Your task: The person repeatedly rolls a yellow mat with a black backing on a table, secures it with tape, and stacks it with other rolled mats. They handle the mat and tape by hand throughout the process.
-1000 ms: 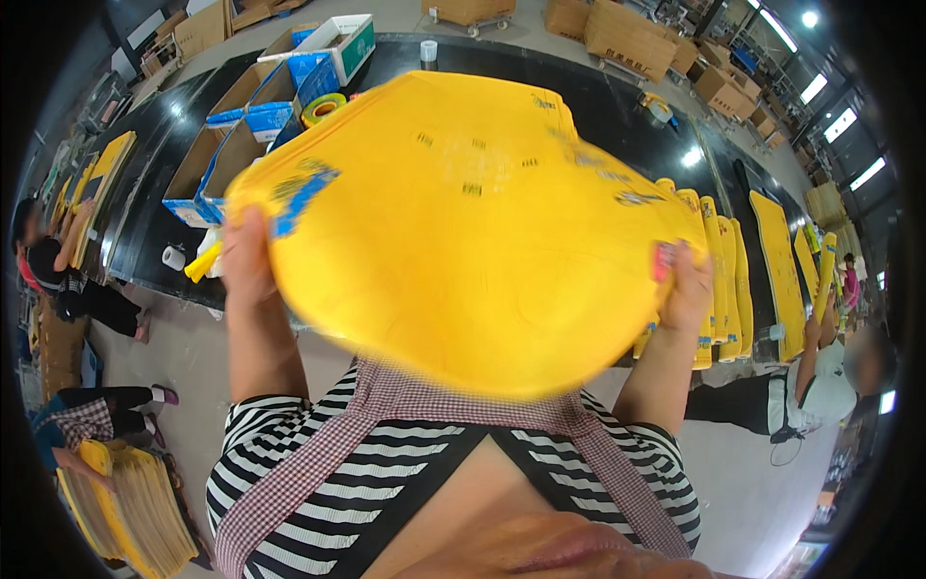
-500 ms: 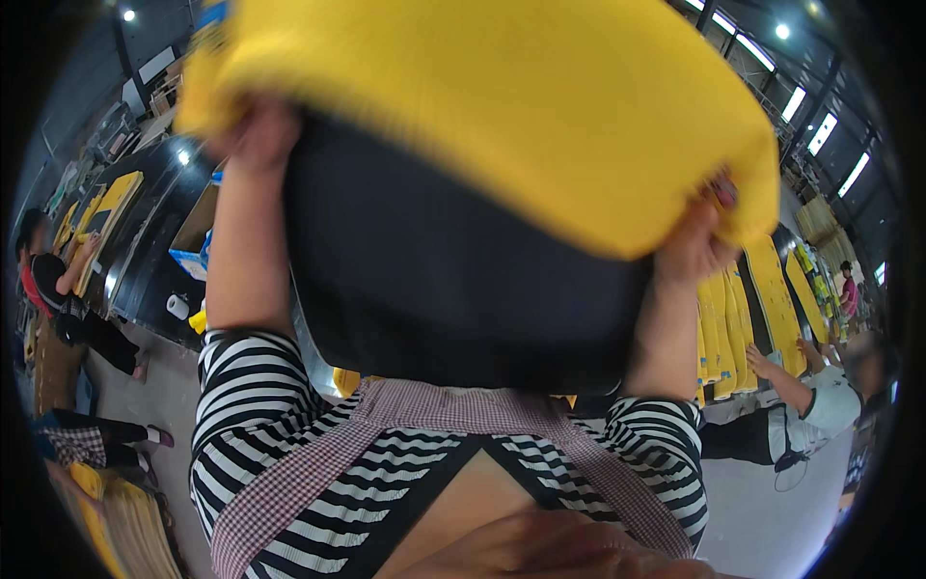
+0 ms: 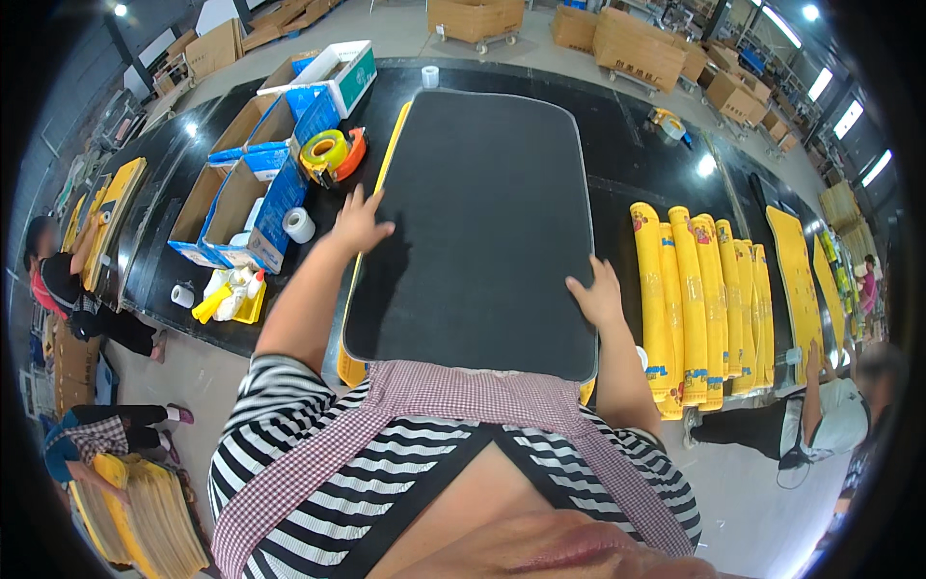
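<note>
Squarely before a worker in a striped top and checked apron, a black mat (image 3: pixel 473 232) lies flat on a dark table (image 3: pixel 632 150), at the hub of the clock, a strip of a yellow sheet (image 3: pixel 394 154) showing along its left edge. At 9 o'clock stands an open blue-and-brown carton (image 3: pixel 277 217), divided inside, with white objects (image 3: pixel 253 214) in its near part. Just beyond, toward 10 o'clock, sits a second blue carton (image 3: pixel 313 111); at 11, a white-and-green box (image 3: pixel 361 79), its contents too small to make out. Between 8 and 9 o'clock, a yellow tray (image 3: pixel 254 308) holds white items, one of them red-tipped. A white roll (image 3: pixel 299 226) stands by the near carton; a tape dispenser (image 3: pixel 357 152) rests at 10.

The worker's left hand (image 3: pixel 362 224) reaches up from 7 o'clock to the mat's left edge, fingers spread, thumb toward 3. The right hand (image 3: pixel 598 294), rising from 5, is likewise open at the right edge, thumb toward 9. Whether either touches the mat cannot be told. Toward 4 o'clock, yellow rolled sheets (image 3: pixel 702 309) lie side by side.
</note>
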The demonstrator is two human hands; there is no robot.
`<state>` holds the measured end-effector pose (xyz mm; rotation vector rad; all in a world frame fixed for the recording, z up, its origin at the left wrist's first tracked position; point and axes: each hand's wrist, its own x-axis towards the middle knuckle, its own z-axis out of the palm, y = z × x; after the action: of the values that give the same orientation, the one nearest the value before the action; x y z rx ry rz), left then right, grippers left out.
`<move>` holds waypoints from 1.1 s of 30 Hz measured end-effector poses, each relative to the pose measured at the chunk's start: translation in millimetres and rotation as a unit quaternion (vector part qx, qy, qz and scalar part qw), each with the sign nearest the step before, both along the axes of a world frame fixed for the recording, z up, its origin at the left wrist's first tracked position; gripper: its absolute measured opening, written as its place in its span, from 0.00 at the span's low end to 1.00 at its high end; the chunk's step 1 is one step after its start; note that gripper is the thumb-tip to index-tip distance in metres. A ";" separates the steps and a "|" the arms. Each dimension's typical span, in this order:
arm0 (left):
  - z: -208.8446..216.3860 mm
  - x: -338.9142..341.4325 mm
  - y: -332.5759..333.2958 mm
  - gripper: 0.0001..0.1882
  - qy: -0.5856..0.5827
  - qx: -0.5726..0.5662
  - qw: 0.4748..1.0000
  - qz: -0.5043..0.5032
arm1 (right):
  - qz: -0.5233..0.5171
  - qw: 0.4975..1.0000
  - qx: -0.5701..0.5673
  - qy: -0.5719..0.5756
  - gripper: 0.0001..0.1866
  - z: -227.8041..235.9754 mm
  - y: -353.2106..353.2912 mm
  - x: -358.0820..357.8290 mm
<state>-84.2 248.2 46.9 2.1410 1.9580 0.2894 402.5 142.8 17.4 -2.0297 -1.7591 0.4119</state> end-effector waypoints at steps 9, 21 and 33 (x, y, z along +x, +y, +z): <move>-38.1 10.0 -156.6 0.30 -0.064 0.058 0.992 0.092 | -0.043 0.997 -0.035 -0.045 0.35 -21.4 -85.1 -1.5; -43.8 -19.4 -190.9 0.28 -0.157 -0.008 0.968 0.197 | -0.023 0.991 -0.020 0.134 0.26 -24.6 -121.3 2.5; -48.3 -40.3 -224.4 0.19 -0.212 -0.016 0.961 0.179 | -0.015 0.979 -0.039 0.199 0.22 -24.0 -153.5 2.0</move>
<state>-124.5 23.8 -1.3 1.5253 2.0459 0.7070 404.5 -10.7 -6.6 -1.8604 -1.4845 0.8249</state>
